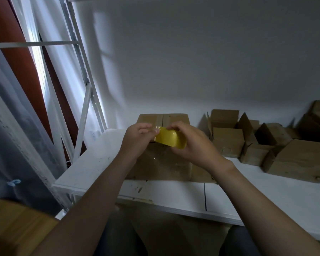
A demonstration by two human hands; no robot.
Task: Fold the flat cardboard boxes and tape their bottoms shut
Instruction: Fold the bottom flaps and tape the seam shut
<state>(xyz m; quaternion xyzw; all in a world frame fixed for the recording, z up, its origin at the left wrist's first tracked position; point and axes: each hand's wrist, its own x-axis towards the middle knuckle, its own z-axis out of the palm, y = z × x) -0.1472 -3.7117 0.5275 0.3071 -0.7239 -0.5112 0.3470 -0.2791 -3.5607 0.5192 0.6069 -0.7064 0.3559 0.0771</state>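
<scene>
A folded cardboard box (163, 163) stands on the white table (248, 196) straight ahead, its closed flaps facing up with a seam down the middle. Above it my right hand (190, 143) grips a yellow tape roll (171, 138). My left hand (139, 138) pinches the clear tape end at the roll's left edge. A shiny strip of clear tape lies over the box's near face.
Several folded boxes (227, 133) with open flaps crowd the back right of the table, with a large one (303, 159) nearest. A white metal rack (81, 115) and curtain stand at the left. A wooden surface (15, 226) is at the lower left.
</scene>
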